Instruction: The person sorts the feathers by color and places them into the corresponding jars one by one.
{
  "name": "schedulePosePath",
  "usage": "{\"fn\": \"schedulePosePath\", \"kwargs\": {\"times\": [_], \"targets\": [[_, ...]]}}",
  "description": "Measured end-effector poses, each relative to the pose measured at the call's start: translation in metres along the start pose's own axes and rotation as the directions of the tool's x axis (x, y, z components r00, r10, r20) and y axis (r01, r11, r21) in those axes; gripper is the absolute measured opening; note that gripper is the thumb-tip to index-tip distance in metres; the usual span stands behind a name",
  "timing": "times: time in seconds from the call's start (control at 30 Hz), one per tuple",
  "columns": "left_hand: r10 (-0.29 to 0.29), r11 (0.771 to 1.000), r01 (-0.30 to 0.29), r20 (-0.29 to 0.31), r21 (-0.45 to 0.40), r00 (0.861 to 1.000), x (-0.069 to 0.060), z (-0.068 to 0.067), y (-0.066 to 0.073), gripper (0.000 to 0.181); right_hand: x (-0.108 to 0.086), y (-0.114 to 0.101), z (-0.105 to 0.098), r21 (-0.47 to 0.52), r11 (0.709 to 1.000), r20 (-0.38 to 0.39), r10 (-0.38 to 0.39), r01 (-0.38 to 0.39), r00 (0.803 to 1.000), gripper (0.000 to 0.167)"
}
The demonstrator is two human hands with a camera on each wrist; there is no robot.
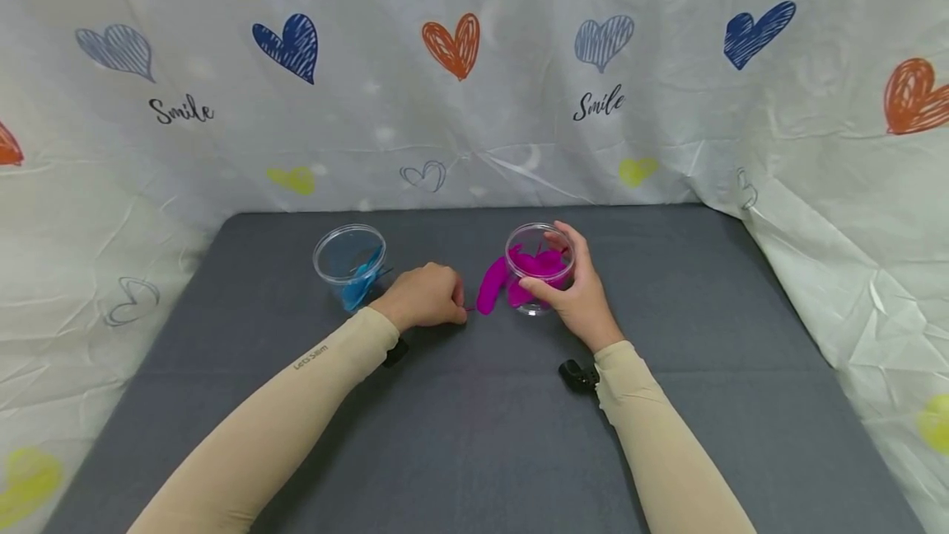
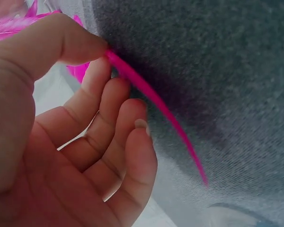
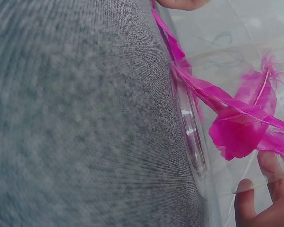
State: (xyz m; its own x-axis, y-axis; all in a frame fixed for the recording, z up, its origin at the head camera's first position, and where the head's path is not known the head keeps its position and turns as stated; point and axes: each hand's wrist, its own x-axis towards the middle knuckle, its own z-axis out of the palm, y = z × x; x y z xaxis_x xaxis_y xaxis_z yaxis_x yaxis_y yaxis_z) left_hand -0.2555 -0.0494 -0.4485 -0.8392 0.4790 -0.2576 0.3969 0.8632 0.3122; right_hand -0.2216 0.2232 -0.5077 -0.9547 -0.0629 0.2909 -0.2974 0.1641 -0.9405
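My left hand (image 1: 426, 295) pinches a magenta feather (image 1: 492, 285) by its thin end, between thumb and index fingertip. In the left wrist view the feather (image 2: 156, 99) shows as a narrow curved strip just over the cloth, with the other fingers loosely curled. Around a clear plastic jar (image 1: 532, 308) my right hand (image 1: 582, 295) curls its thumb and fingers. Several magenta feathers (image 3: 241, 127) lie inside that jar, which is roughly upright. The pinched feather is just left of the jar; whether it touches the wall I cannot tell.
Left of my left hand stands a second clear jar (image 1: 331, 262) with blue feathers (image 1: 359, 285) in it. Grey cloth (image 1: 474, 435) covers the table. A white curtain (image 1: 519, 155) printed with hearts hangs behind and along the sides.
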Motion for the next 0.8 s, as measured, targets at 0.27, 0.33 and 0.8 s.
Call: {"fn": "schedulePosePath", "kwargs": {"times": [0.27,0.33,0.8], "targets": [[-0.009,1.000,0.009,-0.015,0.005,1.000,0.003,0.006,-0.005,0.023,0.000,0.000,0.000,0.001,1.000,-0.001,-0.009,0.009,1.000,0.094],[-0.009,1.000,0.009,-0.017,0.009,1.000,0.002,0.006,-0.006,0.024,0.000,0.001,0.001,0.009,1.000,0.007,-0.009,0.009,1.000,0.095],[0.054,0.992,-0.088,-0.315,-0.093,0.948,0.010,-0.024,0.011,0.017,0.001,-0.002,0.001,0.001,1.000,-0.005,-0.015,0.015,1.000,0.095]]}}
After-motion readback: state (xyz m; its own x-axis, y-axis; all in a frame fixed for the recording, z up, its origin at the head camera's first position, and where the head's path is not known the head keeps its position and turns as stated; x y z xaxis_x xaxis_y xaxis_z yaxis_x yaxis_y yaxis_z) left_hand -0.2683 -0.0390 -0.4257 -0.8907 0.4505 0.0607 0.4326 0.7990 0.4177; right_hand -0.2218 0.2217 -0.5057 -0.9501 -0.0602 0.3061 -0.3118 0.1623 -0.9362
